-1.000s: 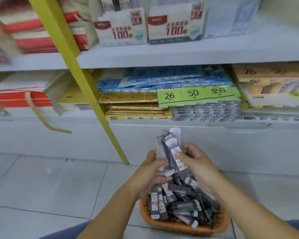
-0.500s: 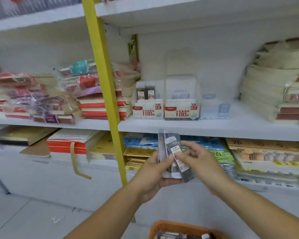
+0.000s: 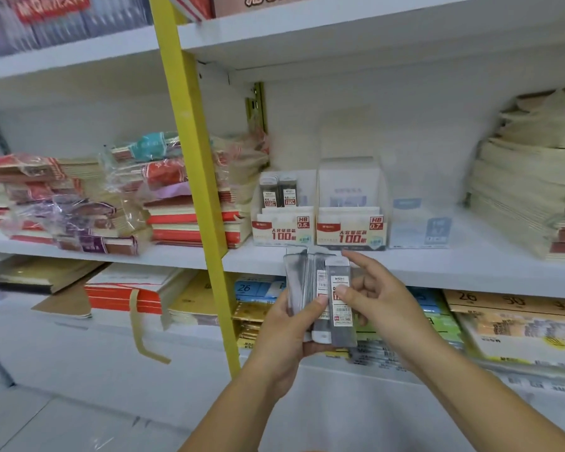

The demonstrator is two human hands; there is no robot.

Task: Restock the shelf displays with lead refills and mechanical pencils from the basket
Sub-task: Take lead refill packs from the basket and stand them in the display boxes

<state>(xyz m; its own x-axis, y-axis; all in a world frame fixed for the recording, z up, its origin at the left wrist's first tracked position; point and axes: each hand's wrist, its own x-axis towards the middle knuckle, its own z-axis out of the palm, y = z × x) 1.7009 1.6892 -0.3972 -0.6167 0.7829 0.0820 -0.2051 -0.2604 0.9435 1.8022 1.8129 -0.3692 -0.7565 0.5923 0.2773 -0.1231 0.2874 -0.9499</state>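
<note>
head view has lifted since half a second ago: the orange basket has dropped out of sight. left hand (image 3: 284,334) clamps a fan of slim grey plastic lead refill packs (image 3: 307,282) just below the white shelf (image 3: 437,265) edge, under the hb 0.5 card display box (image 3: 284,228); right hand (image 3: 379,301) pinches the front pack, forefinger straight.

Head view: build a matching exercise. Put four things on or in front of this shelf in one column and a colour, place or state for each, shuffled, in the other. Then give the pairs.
1. HB 0.5 display box
2. HB 0.7 display box
3. lead refill packs
4. upright post

A. yellow
B. two dark packs stand in it
C. held by left hand and right hand
D. no dark packs seen in it

Pairs: 1-B, 2-D, 3-C, 4-A.
</note>
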